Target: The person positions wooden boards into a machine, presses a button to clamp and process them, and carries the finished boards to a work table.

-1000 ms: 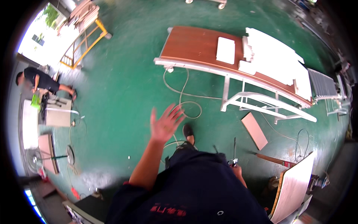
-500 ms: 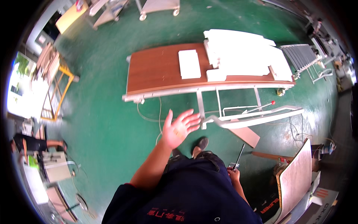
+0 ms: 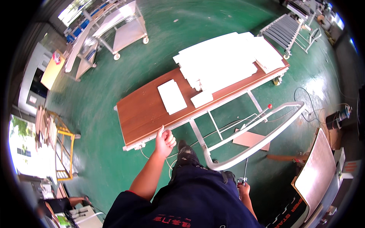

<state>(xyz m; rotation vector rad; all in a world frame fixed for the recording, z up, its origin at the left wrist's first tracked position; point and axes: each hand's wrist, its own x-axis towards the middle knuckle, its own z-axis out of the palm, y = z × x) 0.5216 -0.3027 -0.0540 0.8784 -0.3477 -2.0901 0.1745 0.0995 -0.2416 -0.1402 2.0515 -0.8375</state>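
My left hand (image 3: pixel 165 143) is raised beside the near left edge of a long cart with a brown wood-grain top (image 3: pixel 138 110). Its fingers are curled in and the thumb points up; I see nothing in it. Low at my right side, my right hand (image 3: pixel 244 190) is closed around a metal hand tool (image 3: pixel 242 179) with a long thin rod pointing away from me; its exact kind is too small to tell. A small white panel (image 3: pixel 172 97) and a pile of white panels (image 3: pixel 216 62) lie on the cart. The cart's bent white handle frame (image 3: pixel 262 141) reaches toward my legs.
A red-knobbed lever (image 3: pixel 269 106) rises inside the handle frame. A flat board (image 3: pixel 251 139) and cables lie on the floor. At right leans a large panel (image 3: pixel 315 174); a roller stand (image 3: pixel 281 32) is far right. Metal trolleys (image 3: pixel 127 38) and a yellow rack (image 3: pixel 65 155) stand left, near another person (image 3: pixel 61 207).
My left hand has gone from spread fingers to curled ones. The view has turned and the cart now appears closer and slanted. My right hand keeps hold of the rod tool.
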